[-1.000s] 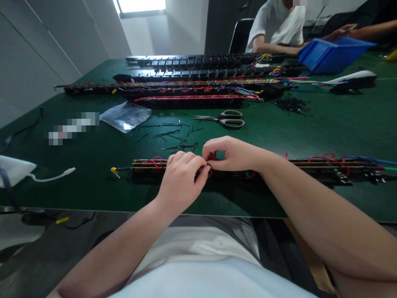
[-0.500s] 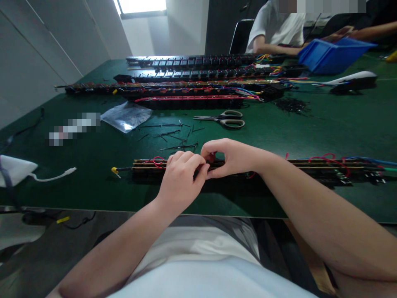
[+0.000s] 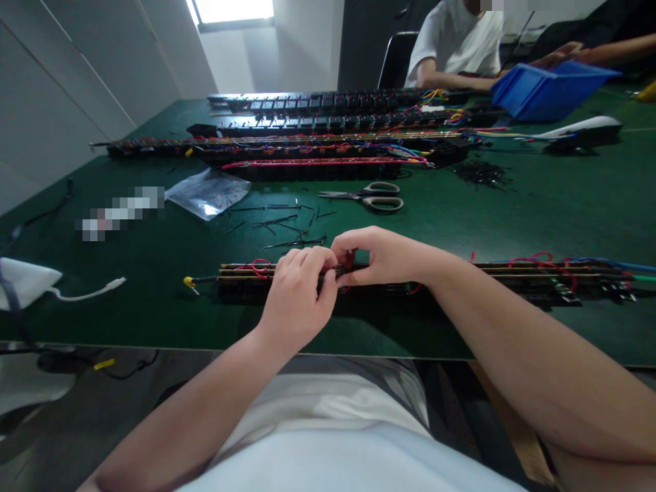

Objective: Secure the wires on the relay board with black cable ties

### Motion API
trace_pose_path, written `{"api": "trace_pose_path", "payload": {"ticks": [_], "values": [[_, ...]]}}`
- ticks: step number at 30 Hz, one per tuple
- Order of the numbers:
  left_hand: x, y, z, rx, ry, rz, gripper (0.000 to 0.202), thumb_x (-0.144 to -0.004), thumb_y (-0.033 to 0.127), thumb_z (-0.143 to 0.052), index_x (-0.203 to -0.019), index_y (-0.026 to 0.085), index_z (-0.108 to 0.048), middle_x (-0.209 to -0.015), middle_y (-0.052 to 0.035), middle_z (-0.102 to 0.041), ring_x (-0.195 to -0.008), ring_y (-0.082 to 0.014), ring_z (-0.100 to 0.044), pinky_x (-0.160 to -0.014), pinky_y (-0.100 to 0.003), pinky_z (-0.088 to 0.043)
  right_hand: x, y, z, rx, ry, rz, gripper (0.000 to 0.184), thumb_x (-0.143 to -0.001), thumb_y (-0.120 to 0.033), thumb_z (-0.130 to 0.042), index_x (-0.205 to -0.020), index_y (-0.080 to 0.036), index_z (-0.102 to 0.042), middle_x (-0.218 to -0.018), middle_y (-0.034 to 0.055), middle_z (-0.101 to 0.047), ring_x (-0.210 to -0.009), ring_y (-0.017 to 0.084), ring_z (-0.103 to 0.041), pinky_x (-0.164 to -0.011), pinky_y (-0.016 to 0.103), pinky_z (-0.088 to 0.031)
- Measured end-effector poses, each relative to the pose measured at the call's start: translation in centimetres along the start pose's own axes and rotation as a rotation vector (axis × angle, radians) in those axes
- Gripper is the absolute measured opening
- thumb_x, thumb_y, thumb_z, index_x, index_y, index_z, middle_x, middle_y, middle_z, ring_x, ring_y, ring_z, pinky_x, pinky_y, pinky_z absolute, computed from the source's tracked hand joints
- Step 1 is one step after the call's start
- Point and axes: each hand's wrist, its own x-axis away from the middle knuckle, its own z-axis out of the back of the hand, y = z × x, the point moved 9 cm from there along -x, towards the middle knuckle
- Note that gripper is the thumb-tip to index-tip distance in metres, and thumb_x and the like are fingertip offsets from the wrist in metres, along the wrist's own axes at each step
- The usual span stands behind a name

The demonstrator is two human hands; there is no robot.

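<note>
Green baize covers the bench, and along its near edge lies a long black socket strip with brass bars on top, and red and blue wires looped over its right-hand stretch. A yellow terminal sticks out of its left end.

Both hands meet over the middle of this strip. The left hand is curled shut, its fingertips pressed down on the strip's upper edge; what they pinch is hidden under the knuckles. The right hand arches over from the other side with thumb and forefinger closed in a ring on a red wire, which shows inside the ring and again just below the hand. The two hands touch at the fingertips.

Just beyond them loose black cable ties lie scattered. Grey-handled scissors lie a little farther back, closed, blades pointing left. A clear plastic bag sits to the left of the ties. Farther off, several more wired strips lie side by side across the bench, and a heap of black ties lies to their right.

At the far right stands a blue bin, tilted, with a white device beside it — behind them a person in a white shirt leans on the bench. A white cable trails in at the near left.
</note>
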Motion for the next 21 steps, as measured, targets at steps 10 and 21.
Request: {"api": "trace_pose_path", "payload": {"ticks": [10, 21], "values": [[-0.16, -0.31, 0.01, 0.022, 0.013, 0.053, 0.006, -0.092, 0.016, -0.056, -0.094, 0.021, -0.057, -0.093, -0.0024, -0.066, -0.09, -0.0202, -0.058, -0.086, -0.035, -0.045, -0.03, -0.09, 0.1, -0.035, 0.001, 0.002, 0.028, -0.087, -0.042, -0.072, -0.089, -0.015, -0.063, -0.08, -0.0015, -0.061, -0.073, 0.012, -0.058, -0.066, 0.028, -0.049], [-0.24, -0.68, 0.15, 0.034, 0.031, 0.078, 0.008, -0.089, 0.014, -0.058, -0.091, 0.022, -0.057, -0.089, -0.001, -0.066, -0.087, -0.0189, -0.059, -0.083, -0.033, -0.046, -0.07, -0.07, 0.13, -0.072, -0.001, 0.011, 0.027, -0.082, -0.038, -0.077, -0.089, -0.016, -0.064, -0.081, -0.0016, -0.061, -0.074, 0.012, -0.057, -0.067, 0.028, -0.048]]}}
